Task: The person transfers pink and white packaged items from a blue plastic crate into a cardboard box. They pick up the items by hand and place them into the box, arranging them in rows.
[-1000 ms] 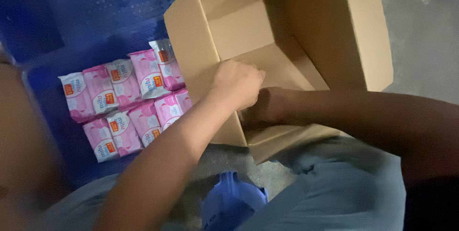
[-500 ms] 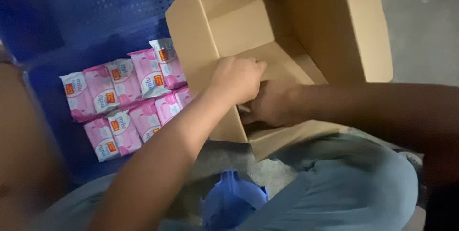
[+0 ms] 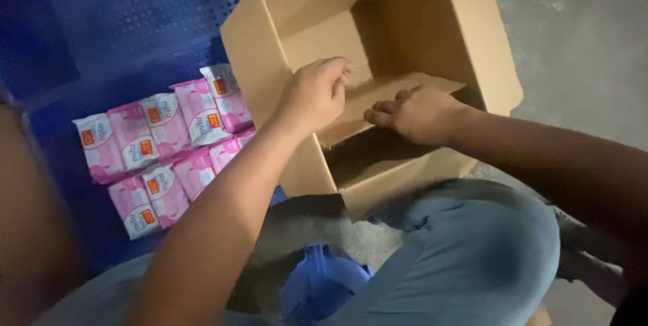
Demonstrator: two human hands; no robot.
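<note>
Step in hand, as judged: folding inner flap [image 3: 378,106] of cardboard box [image 3: 439,36] on floor beside blue crate [image 3: 101,22]; left hand [image 3: 316,93] fingers curled over flap edge, right hand [image 3: 415,113] flat on it, gripping nothing; next req. pressing flap level.

A single view is given, taken from a camera worn on the head and aimed steeply downward at close range. The cardboard box [image 3: 378,63] is seen from above in the upper centre of the frame, the blue crate [image 3: 101,36] at the upper left, and the grey floor [image 3: 580,42] at the upper right. The wearer's own knees fill the lower edge. No second view is supplied for overlap.
</note>
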